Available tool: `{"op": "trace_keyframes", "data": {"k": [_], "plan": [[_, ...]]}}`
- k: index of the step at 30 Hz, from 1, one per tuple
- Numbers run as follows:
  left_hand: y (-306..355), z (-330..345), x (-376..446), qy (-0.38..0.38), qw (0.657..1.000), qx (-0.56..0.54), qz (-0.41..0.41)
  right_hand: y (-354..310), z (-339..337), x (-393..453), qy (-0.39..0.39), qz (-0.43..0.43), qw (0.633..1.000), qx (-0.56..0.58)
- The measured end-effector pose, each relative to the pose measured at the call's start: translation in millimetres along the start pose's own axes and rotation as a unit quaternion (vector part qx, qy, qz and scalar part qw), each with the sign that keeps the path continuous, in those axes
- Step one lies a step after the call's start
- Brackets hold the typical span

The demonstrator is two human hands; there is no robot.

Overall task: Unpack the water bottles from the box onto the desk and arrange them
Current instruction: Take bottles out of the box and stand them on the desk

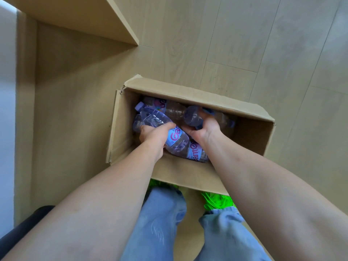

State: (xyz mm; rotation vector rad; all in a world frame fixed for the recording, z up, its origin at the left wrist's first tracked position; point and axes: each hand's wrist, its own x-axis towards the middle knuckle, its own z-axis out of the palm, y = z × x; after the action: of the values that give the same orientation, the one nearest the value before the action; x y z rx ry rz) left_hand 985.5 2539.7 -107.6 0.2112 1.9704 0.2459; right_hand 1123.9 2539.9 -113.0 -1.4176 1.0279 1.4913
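Note:
An open cardboard box [188,95] stands on the wooden floor in front of my feet. Several clear water bottles with pink-lettered labels lie in it on their sides. My left hand [153,135] grips one bottle [160,122] around its middle, its cap [139,106] pointing to the far left. My right hand [204,129] curls around another bottle [194,114] lying toward the box's far side. A third bottle [196,154] lies under both, near the front wall. One more bottle [162,105] rests along the back wall.
A light wooden desk [79,16] juts in at the upper left, its side panel running down to the floor. A dark chair part [22,225] shows at the lower left. My jeans and bright green shoes [216,199] are just behind the box.

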Motion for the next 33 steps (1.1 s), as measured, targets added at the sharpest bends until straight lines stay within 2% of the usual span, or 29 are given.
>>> {"op": "trace_keyframes", "data": {"k": [4, 10, 17, 22, 26, 33], "plan": [[-2.7, -5.0, 7.5, 0.002, 1.000, 0.018, 0.004, 8.2, 3.5, 15.7, 0.039, -0.020, 0.999, 0.032], [-4.3, -27.2, -13.9, 0.024, 0.999, 0.033, 0.002, 5.8, -27.2, -9.7, 0.048, 0.033, 0.998, 0.004], [20.4, -60.0, -90.6, 0.038, 0.989, 0.127, 0.067, 25.1, -57.3, -96.0, -0.032, 0.074, 0.990, -0.115], [49.7, -82.1, -173.0, 0.049, 0.971, 0.190, 0.133, 15.0, -68.6, -187.5, -0.087, 0.079, 0.965, -0.236], [82.1, -102.7, -244.5, 0.040, 0.963, 0.204, 0.172, -2.1, -69.6, -265.7, -0.145, 0.025, 0.928, -0.342], [167.6, -141.5, -398.7, 0.081, 0.927, 0.221, 0.293, -61.3, -11.9, -434.8, -0.267, -0.115, 0.884, -0.366]]}}
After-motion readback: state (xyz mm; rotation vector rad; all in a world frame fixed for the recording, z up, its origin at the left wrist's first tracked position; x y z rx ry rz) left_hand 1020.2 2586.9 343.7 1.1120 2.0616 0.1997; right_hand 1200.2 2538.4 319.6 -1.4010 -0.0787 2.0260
